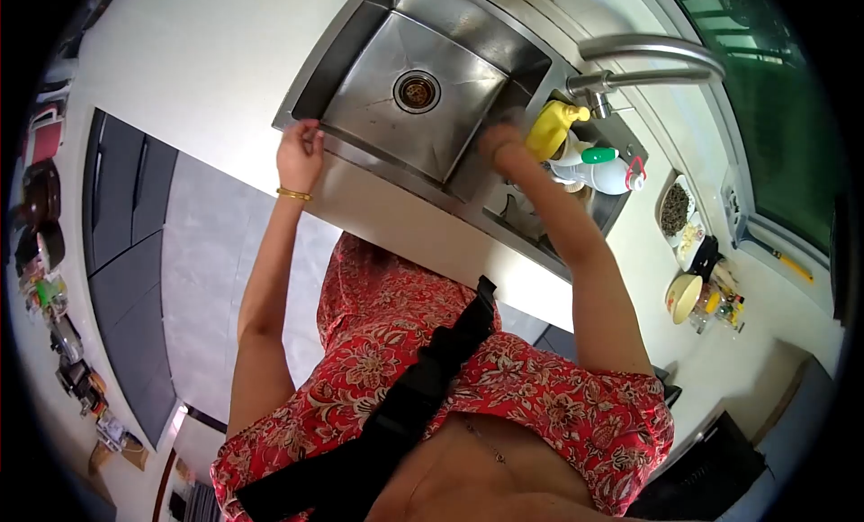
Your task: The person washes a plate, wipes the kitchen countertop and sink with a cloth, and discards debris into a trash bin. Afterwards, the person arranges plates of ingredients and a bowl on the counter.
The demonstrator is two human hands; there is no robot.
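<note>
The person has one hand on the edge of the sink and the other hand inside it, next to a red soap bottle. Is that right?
Almost. The head view shows the bottle is yellow, not red. The rest holds: the left hand rests on the edge of the sink, and the right hand is inside it, next to that bottle.

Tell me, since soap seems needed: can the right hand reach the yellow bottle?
Probably yes: the right hand is close beside the yellow bottle at the sink, with nothing visible between them.
</note>
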